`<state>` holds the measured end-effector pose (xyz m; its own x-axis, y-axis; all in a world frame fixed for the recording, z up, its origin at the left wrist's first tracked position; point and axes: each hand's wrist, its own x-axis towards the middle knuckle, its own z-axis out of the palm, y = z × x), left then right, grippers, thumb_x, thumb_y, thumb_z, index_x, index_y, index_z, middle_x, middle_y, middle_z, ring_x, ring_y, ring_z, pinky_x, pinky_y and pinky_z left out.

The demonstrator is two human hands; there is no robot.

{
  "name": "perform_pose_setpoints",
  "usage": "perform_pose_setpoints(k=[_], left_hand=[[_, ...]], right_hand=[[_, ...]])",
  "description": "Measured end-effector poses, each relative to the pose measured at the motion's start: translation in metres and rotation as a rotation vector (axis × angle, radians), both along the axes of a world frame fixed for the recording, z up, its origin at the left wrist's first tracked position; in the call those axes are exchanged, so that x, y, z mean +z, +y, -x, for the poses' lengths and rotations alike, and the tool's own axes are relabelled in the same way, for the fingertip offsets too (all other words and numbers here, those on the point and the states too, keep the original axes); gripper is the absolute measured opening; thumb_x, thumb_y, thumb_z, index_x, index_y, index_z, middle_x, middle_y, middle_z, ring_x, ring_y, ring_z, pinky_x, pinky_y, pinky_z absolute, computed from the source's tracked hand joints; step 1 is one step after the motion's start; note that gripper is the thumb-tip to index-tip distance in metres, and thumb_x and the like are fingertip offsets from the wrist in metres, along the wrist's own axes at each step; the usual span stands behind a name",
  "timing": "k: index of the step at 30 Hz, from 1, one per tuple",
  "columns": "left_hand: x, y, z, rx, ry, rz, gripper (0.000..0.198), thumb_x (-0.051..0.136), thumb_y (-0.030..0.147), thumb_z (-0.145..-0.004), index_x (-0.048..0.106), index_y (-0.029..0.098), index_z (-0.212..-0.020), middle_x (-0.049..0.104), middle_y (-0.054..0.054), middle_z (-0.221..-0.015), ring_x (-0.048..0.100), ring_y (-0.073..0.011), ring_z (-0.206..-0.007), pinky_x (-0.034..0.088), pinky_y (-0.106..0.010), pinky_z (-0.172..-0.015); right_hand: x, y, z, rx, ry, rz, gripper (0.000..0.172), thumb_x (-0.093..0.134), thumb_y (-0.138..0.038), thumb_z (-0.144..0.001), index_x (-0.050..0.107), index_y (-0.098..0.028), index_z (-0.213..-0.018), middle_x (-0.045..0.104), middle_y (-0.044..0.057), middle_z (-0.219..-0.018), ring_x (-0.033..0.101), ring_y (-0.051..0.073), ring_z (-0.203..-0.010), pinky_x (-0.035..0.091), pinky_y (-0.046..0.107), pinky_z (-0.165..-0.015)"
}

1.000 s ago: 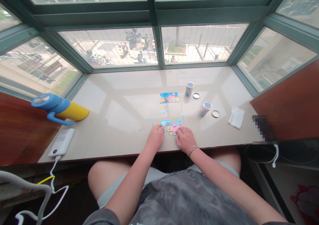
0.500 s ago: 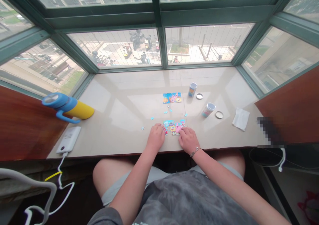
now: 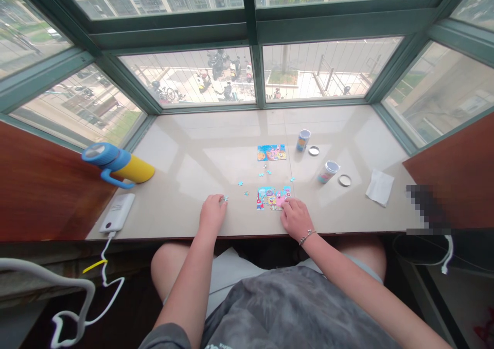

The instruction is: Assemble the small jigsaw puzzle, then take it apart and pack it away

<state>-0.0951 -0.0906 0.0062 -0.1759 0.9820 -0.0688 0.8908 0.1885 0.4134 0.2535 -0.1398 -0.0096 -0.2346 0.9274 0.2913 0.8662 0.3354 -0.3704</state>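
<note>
A partly assembled jigsaw puzzle [image 3: 271,198] with colourful cartoon figures lies near the table's front edge. My right hand [image 3: 298,219] rests at its lower right, fingers curled against the edge pieces. Left of the puzzle, my left hand [image 3: 212,214] has its fingers bent together at a small light-blue puzzle piece [image 3: 226,198], which shows at the fingertips. Another loose piece [image 3: 246,193] lies between that hand and the puzzle. Several more loose pieces [image 3: 269,172] are scattered behind. Farther back lies a picture card [image 3: 271,152] with similar cartoon figures.
Two small cans [image 3: 303,140] stand at the right back, each with a round lid [image 3: 345,180] nearby. A white tissue [image 3: 380,187] lies farther right. At left are a yellow and blue bottle [image 3: 119,164] and a white power bank [image 3: 118,213] with a cable.
My left hand has moved left from the puzzle to a loose piece. A loose piece beside the puzzle now shows where that hand was. My right hand stays at the puzzle; the view shifts slightly.
</note>
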Motion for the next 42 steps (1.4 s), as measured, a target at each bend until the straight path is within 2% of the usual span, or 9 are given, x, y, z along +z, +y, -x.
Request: perform_pose_setpoints(k=[5, 8, 12, 18, 23, 28, 42], left_hand=[[0.002, 0.012, 0.01, -0.046, -0.037, 0.084, 0.029, 0.058, 0.036, -0.092, 0.07, 0.023, -0.115, 0.068, -0.007, -0.11, 0.065, -0.0216, -0.095, 0.05, -0.033, -0.085], [0.005, 0.019, 0.009, -0.073, -0.029, 0.092, 0.022, 0.06, 0.035, -0.09, 0.071, 0.023, -0.105, 0.07, -0.007, -0.102, 0.065, -0.022, -0.091, 0.049, -0.034, -0.084], [0.011, 0.022, 0.003, -0.075, -0.089, 0.115, 0.019, 0.069, 0.036, -0.083, 0.07, 0.022, -0.095, 0.072, -0.007, -0.101, 0.066, -0.0224, -0.09, 0.05, -0.033, -0.082], [0.02, 0.012, -0.025, -0.087, -0.275, 0.206, 0.019, 0.068, 0.043, -0.082, 0.069, 0.024, -0.088, 0.072, 0.0, -0.082, 0.065, -0.0184, -0.076, 0.049, -0.029, -0.068], [0.023, 0.001, -0.064, -0.21, -0.426, 0.179, 0.017, 0.065, 0.041, -0.085, 0.071, 0.025, -0.091, 0.075, 0.001, -0.09, 0.067, -0.0179, -0.081, 0.051, -0.03, -0.075], [0.025, -0.001, -0.094, -0.309, -0.468, 0.17, 0.019, 0.063, 0.039, -0.088, 0.075, 0.026, -0.096, 0.077, -0.001, -0.095, 0.068, -0.0191, -0.085, 0.053, -0.032, -0.08], [0.017, 0.0, -0.125, -0.46, -0.408, 0.136, 0.014, 0.062, 0.028, -0.088, 0.074, 0.025, -0.094, 0.076, -0.001, -0.092, 0.067, -0.0188, -0.082, 0.052, -0.032, -0.079]], right_hand=[[0.001, 0.0, 0.0, 0.004, -0.005, -0.011, 0.022, 0.056, -0.016, -0.092, 0.065, -0.022, -0.11, 0.062, 0.012, -0.123, 0.052, 0.029, -0.117, 0.039, 0.045, -0.105], [0.001, 0.001, 0.0, 0.005, -0.011, -0.008, 0.021, 0.055, -0.016, -0.092, 0.065, -0.022, -0.109, 0.062, 0.012, -0.123, 0.052, 0.029, -0.117, 0.039, 0.045, -0.105], [0.001, 0.0, 0.0, 0.005, -0.006, -0.012, 0.021, 0.055, -0.016, -0.092, 0.066, -0.023, -0.108, 0.062, 0.012, -0.122, 0.053, 0.03, -0.117, 0.04, 0.046, -0.104], [0.001, 0.0, -0.001, 0.002, -0.023, 0.005, 0.02, 0.056, -0.017, -0.091, 0.065, -0.023, -0.108, 0.062, 0.012, -0.122, 0.052, 0.029, -0.116, 0.039, 0.045, -0.104], [0.002, 0.001, 0.0, 0.007, -0.024, 0.008, 0.02, 0.056, -0.017, -0.091, 0.066, -0.023, -0.108, 0.062, 0.012, -0.121, 0.053, 0.029, -0.114, 0.039, 0.045, -0.103], [0.001, 0.001, 0.0, 0.006, -0.023, 0.002, 0.021, 0.056, -0.017, -0.091, 0.066, -0.023, -0.108, 0.062, 0.012, -0.12, 0.053, 0.029, -0.114, 0.039, 0.045, -0.103], [0.005, 0.002, -0.001, 0.005, -0.017, 0.009, 0.018, 0.056, -0.017, -0.092, 0.066, -0.023, -0.106, 0.062, 0.012, -0.121, 0.052, 0.029, -0.114, 0.039, 0.045, -0.103]])
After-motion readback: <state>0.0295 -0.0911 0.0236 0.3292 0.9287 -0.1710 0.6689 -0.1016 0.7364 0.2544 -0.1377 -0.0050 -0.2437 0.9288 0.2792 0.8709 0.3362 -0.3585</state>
